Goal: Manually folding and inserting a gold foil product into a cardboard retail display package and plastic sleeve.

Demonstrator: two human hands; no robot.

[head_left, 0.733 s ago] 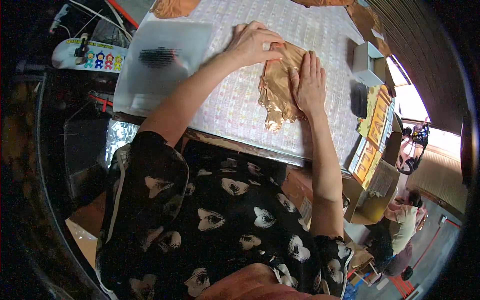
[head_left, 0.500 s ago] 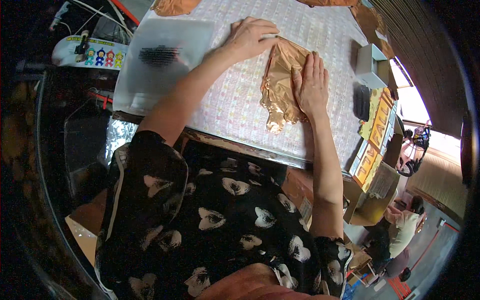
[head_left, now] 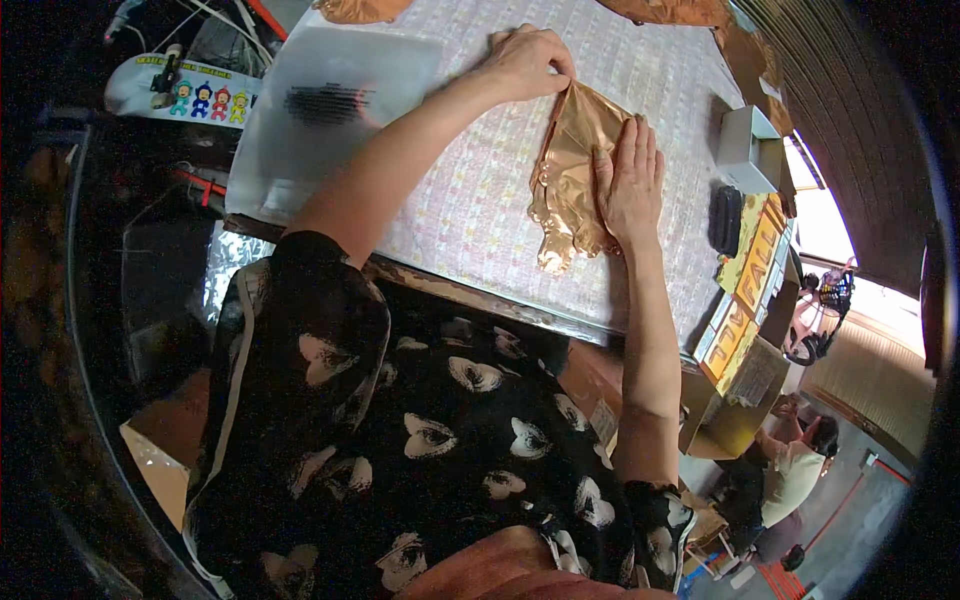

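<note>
A flat, folded copper foil balloon (head_left: 575,135) lies on the table's pale patterned cover, its crinkled lower edge toward me. At its upper left corner, my left hand (head_left: 525,65) pinches the foil between thumb and bent fingers. The corner looks drawn to a point there. My right hand (head_left: 632,185) rests flat along the balloon's right side, fingers stretched away from me and thumb lying on the foil. The palm hides part of that edge.
A clear plastic bag with dark print (head_left: 330,110) covers the table's left. More copper foil (head_left: 670,10) lies along the far edge. On the right are a small white box (head_left: 750,145), a black case (head_left: 726,220) and an open carton (head_left: 735,400). Another person (head_left: 795,470) sits beyond.
My left hand has shifted slightly right and away from me, its fingers now bent into a pinch on the foil corner. My right hand stays flat on the balloon.
</note>
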